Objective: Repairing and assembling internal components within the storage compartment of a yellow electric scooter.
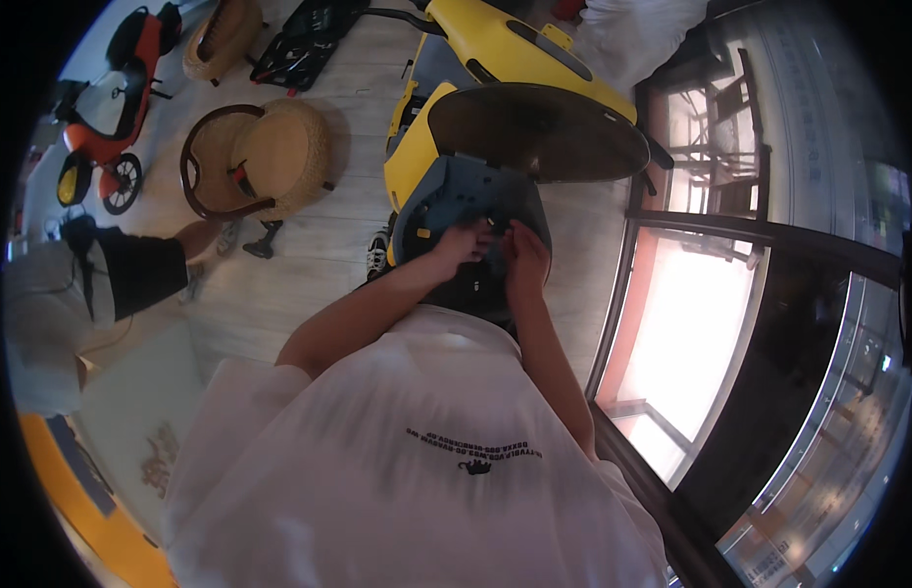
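Observation:
Before me stands a yellow electric scooter [519,44] with a large dark oval panel [544,132], which looks like its raised seat. Below that panel, a dark blue-grey plastic housing [456,191] with small holes and an orange-yellow spot faces me. Over its middle, my left hand [462,245] has its fingers curled in a pinch. My right hand [526,260] is beside it, a short gap to the right, its fingertips pinched together near a small dark opening. Whatever the fingertips hold is too small or hidden to make out.
Wicker chairs [289,157] and an orange-red scooter [118,127] stand at the far left. A black tool case [304,44] lies on the floor. Another person in dark shorts [147,274] is at the left, one in white [637,34] beyond the scooter. Glass doors [686,323] line the right.

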Tool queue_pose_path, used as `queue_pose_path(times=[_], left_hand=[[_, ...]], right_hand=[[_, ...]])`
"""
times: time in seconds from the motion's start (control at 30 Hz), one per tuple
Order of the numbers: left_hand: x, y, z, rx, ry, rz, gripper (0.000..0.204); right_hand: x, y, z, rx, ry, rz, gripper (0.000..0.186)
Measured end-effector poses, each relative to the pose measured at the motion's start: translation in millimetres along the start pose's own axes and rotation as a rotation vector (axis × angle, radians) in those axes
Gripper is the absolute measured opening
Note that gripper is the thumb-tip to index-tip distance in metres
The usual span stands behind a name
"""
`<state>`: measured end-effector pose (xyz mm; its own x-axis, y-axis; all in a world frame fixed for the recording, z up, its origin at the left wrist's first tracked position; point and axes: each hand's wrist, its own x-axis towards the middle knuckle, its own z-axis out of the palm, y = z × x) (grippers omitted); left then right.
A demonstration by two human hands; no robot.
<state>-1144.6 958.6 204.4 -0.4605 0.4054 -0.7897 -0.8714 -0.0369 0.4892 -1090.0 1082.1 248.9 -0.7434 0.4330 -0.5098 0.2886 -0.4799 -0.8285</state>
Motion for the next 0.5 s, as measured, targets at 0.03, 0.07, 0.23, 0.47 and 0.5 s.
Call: queue_pose_path(times=[0.03,0.07,0.23,0.47,0.5], left_hand=[[1.0,6.5,3.2,0.012,0.002,-0.005,0.032],[1.3,12.0,6.2,-0.103,-0.048,0.022,0.029],[41.2,11.5,-1.2,-0.311,-0.16,0.091,0.023],[52.8,18.6,-3.3,-0.188,0.0,0.196,0.015],[52.3,21.1,-3.8,-0.137,0.022,0.207,0.015]], right_hand=[[4.2,1.4,4.1,0.156,-0.005,0.075,0.022],[7.8,2.9,8.3,0.167,0.001,0.077,0.022],[17.7,22.1,15.7,0.189,-0.049,0.094,0.019],[26.8,32.5,17.1,-0.718,0.029,-0.364,0.022],[31.1,32.4,17.3,-0.772,0.034,-0.399,0.021]])
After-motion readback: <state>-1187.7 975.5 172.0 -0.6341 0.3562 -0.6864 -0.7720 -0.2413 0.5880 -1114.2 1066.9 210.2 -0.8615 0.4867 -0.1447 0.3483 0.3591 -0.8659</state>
